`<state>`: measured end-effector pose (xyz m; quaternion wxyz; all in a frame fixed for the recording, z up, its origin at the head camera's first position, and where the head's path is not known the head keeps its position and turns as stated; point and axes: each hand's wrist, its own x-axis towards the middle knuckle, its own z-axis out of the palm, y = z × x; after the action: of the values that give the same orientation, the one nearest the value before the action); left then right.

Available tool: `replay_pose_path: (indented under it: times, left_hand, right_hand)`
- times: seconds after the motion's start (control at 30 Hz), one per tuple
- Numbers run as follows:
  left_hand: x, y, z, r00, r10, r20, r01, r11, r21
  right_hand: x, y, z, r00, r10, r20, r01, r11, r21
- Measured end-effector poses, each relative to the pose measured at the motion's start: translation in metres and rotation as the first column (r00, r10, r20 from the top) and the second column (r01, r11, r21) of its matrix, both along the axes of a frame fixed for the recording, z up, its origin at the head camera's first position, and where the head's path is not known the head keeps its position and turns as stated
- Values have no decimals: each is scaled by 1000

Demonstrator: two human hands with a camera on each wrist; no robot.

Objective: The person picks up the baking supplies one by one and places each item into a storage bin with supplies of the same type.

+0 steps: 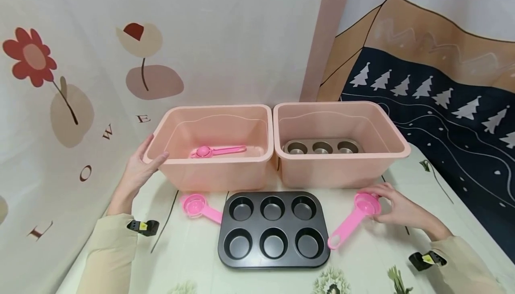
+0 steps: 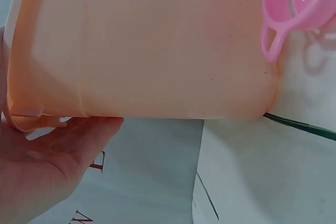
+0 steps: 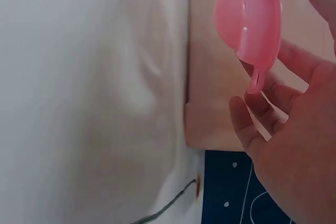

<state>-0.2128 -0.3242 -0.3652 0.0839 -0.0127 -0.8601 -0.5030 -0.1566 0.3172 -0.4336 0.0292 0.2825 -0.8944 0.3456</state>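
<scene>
My left hand [image 1: 134, 173] holds the near left corner of the left peach bin [image 1: 217, 175], thumb over the rim and fingers along the outer side. In my right hand [image 1: 402, 207] is a pink egg separator [image 1: 348, 226], pinched at its bowl end above the table, the handle slanting toward the black muffin pan [image 1: 273, 229]. A second pink egg separator [image 1: 195, 206] lies left of that pan. Inside the left bin rests another long-handled pink egg separator [image 1: 204, 152]. The right wrist view shows fingers around the held separator's bowl [image 3: 257, 24].
The right peach bin [image 1: 322, 171] stands beside the left one and contains a metallic muffin pan [image 1: 322, 144]. A printed curtain [image 1: 233, 39] hangs behind, and dark tree-patterned cloth [image 1: 442, 119] lies at the right. A flower-printed cloth [image 1: 181, 249] covers the table.
</scene>
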Motion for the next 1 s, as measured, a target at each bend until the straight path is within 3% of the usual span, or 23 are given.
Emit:
replay_pose_path:
  times: [0.3, 0.8, 1.0]
  left_hand:
    - [3, 0, 0, 1000, -15, 11, 15, 1000, 1]
    - [0, 0, 1, 998, -50, 39, 49, 998, 37]
    - [1, 0, 2, 997, -51, 54, 48, 997, 56]
  right_hand:
    - [-1, -5, 8, 999, -4, 52, 7, 999, -53]
    - [-10, -26, 20, 999, 43, 13, -42, 995, -86]
    - [-19, -41, 33, 995, 76, -59, -81, 992, -98]
